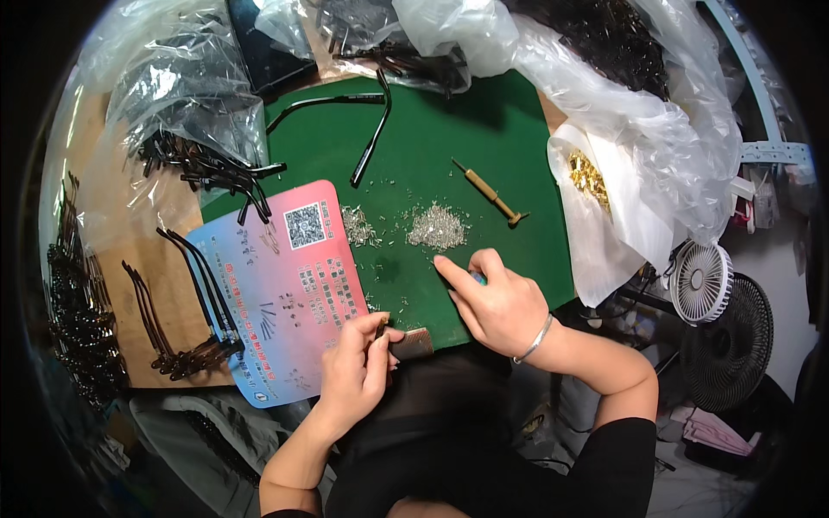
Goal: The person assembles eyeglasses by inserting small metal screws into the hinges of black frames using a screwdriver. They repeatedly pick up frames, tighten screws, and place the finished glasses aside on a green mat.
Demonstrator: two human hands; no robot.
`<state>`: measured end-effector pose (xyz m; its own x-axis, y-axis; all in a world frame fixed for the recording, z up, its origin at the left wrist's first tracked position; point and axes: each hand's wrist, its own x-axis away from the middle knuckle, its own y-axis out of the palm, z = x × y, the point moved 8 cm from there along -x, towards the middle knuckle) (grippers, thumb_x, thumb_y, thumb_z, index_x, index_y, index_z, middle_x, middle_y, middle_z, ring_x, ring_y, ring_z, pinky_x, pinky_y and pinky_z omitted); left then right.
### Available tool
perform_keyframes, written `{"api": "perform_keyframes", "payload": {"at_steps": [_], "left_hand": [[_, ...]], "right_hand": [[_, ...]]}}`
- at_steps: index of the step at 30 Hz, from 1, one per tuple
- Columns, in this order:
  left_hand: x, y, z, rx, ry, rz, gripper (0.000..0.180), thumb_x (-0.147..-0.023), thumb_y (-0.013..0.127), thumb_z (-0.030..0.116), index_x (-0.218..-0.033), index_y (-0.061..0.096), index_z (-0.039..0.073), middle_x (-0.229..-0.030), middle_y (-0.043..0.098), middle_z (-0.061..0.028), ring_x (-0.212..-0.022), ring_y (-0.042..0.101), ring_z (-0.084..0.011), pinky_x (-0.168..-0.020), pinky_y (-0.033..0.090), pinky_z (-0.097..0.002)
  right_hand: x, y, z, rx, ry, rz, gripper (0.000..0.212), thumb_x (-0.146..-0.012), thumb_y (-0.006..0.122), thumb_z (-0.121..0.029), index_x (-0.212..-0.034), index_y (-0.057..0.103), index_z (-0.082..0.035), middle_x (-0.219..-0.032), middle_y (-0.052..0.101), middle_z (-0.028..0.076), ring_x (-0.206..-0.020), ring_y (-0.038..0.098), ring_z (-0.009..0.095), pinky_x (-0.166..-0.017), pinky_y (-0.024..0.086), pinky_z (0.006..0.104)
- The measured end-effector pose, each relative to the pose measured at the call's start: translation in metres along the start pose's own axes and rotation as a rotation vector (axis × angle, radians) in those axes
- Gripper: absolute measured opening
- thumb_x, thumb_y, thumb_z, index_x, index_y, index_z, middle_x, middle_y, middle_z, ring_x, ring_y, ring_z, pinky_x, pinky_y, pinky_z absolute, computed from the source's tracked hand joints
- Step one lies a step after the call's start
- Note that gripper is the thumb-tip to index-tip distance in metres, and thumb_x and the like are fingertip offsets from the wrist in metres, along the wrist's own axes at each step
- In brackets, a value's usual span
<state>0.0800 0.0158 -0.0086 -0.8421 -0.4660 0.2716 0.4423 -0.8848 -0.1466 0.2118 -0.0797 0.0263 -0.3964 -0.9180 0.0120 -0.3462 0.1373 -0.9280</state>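
Near the table's front edge, my left hand (356,363) is closed, with thumb and fingers pinching a small dark piece (382,326) with a gold-coloured end; most of it is hidden. My right hand (499,298) has its index finger pointing down at the green mat (509,121), just below a pile of tiny silvery screw-like parts (437,226). Its other fingers are curled around a blue object (478,278), of which only a bit shows. A second, smaller heap of parts (357,226) lies left of the pile. Beside my left hand, a brown ridged block (413,344) sits at the edge.
A pink-and-blue printed mat (285,302) lies at left, with glasses temples (203,350) on and beside it. Two loose temples (371,129) and a brass screwdriver-like tool (490,192) lie on the green mat. Plastic bags (484,34) crowd the back. A white fan (701,281) stands right.
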Motion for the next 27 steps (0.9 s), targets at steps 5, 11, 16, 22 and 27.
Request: {"api": "perform_keyframes", "payload": {"at_steps": [5, 11, 16, 22, 27], "left_hand": [[0.0, -0.001, 0.0, -0.015, 0.015, -0.047, 0.02, -0.09, 0.047, -0.002, -0.11, 0.045, -0.003, -0.087, 0.065, -0.0096, -0.059, 0.058, -0.0074, -0.052, 0.048, -0.0215], [0.015, -0.01, -0.012, 0.371, -0.222, -0.022, 0.021, -0.092, 0.044, 0.0, -0.113, 0.042, -0.004, -0.092, 0.063, -0.0129, -0.059, 0.055, -0.0077, -0.055, 0.049, -0.0214], [0.005, -0.01, -0.019, 0.406, -0.322, -0.023, 0.022, -0.093, 0.043, 0.001, -0.114, 0.041, -0.005, -0.091, 0.062, -0.0121, -0.058, 0.053, -0.006, -0.053, 0.049, -0.0206], [0.008, -0.009, -0.021, 0.305, -0.349, 0.009, 0.021, -0.092, 0.047, 0.004, -0.111, 0.043, -0.004, -0.086, 0.064, -0.009, -0.058, 0.055, -0.0056, -0.052, 0.049, -0.0198], [0.007, -0.011, -0.007, -0.125, -0.016, 0.114, 0.019, -0.086, 0.052, -0.001, -0.105, 0.05, -0.003, -0.077, 0.065, -0.0113, -0.058, 0.061, -0.0142, -0.054, 0.049, -0.0265]], "right_hand": [[-0.007, 0.003, -0.004, 0.062, 0.023, -0.015, 0.038, -0.077, 0.063, -0.01, -0.115, 0.057, -0.011, -0.085, 0.048, 0.01, -0.059, 0.058, 0.022, -0.046, 0.047, 0.0315], [-0.007, 0.005, -0.006, 0.094, 0.028, -0.046, 0.042, -0.076, 0.061, -0.009, -0.117, 0.055, -0.011, -0.086, 0.048, 0.01, -0.061, 0.058, 0.022, -0.049, 0.048, 0.0322], [-0.012, 0.006, -0.009, 0.123, -0.05, -0.037, 0.05, -0.07, 0.061, -0.008, -0.118, 0.052, -0.013, -0.086, 0.048, 0.01, -0.054, 0.055, 0.022, -0.044, 0.049, 0.0333], [-0.006, 0.014, -0.016, -0.323, 0.068, -0.277, 0.038, -0.081, 0.054, -0.011, -0.119, 0.048, -0.012, -0.089, 0.049, 0.014, -0.066, 0.06, 0.032, -0.054, 0.052, 0.0422], [0.003, 0.031, -0.05, -0.663, 0.023, -0.476, 0.032, -0.085, 0.053, -0.012, -0.115, 0.046, -0.011, -0.091, 0.05, 0.016, -0.07, 0.058, 0.034, -0.063, 0.052, 0.0413]]}}
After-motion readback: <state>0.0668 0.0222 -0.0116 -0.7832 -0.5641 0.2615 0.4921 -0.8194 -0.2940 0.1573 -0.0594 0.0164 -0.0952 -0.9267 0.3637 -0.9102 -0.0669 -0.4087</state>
